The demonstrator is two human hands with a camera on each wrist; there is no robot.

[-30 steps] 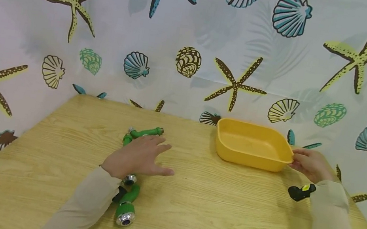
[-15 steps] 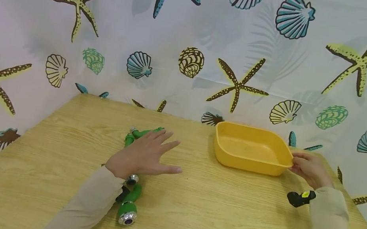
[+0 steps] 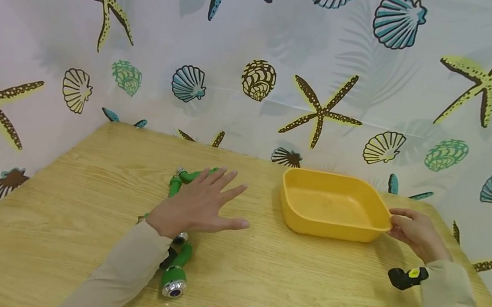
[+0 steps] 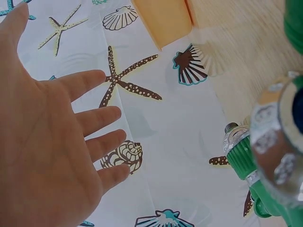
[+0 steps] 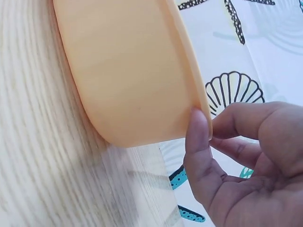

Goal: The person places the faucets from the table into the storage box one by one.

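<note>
A yellow plastic basin [image 3: 335, 231] stands on the right part of the table. At its right end my right hand [image 3: 419, 233] pinches the rim, thumb on one side and fingers on the other, as the right wrist view shows on the basin wall [image 5: 132, 80]. My left hand [image 3: 191, 209] is spread with straight fingers over several green curved pipe-like pieces with chrome ends. One such green piece [image 3: 175, 276] lies nearer me, beside the left sleeve; another green piece [image 3: 175, 185] shows beyond the hand. The left palm [image 4: 52, 142] holds nothing, and part of the green group is hidden beneath.
The wooden table [image 3: 282, 288] reaches to a white curtain [image 3: 256, 26] printed with shells and starfish, at the back and both sides. A black wrist camera [image 3: 405, 278] sits at the right cuff. The basin has nothing in it.
The basin has slid a little toward me and slightly left, with my right hand still pinching its rim. My left hand has shifted slightly right, fingers spread wider.
</note>
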